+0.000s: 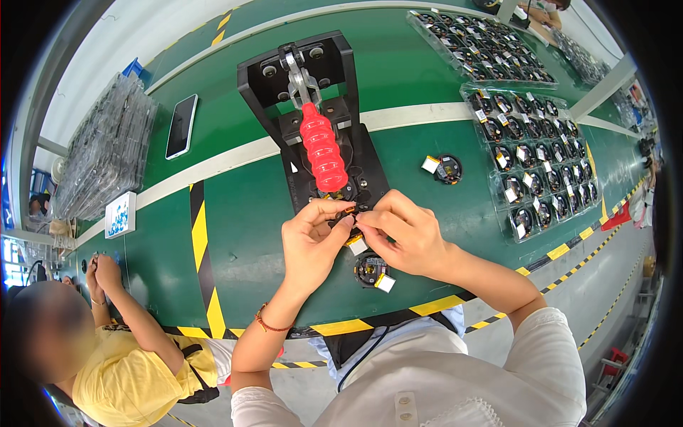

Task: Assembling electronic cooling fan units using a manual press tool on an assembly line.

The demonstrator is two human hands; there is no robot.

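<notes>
Between my two hands, just in front of a black toggle press, is a small round black electronic module, mostly covered by fingers. A pale battery pouch with a yellow edge shows just below it. My left hand pinches the module's left side with thumb and forefinger. From the right, the fingertips of my right hand close on its other edge. A similar round module with a battery lies on the table under my hands. The press's ribbed red handle points down toward my fingers.
Another module lies right of the press. Clear trays of modules stand farther right. On the left are a phone, a stack of clear trays, a white box and a co-worker in yellow.
</notes>
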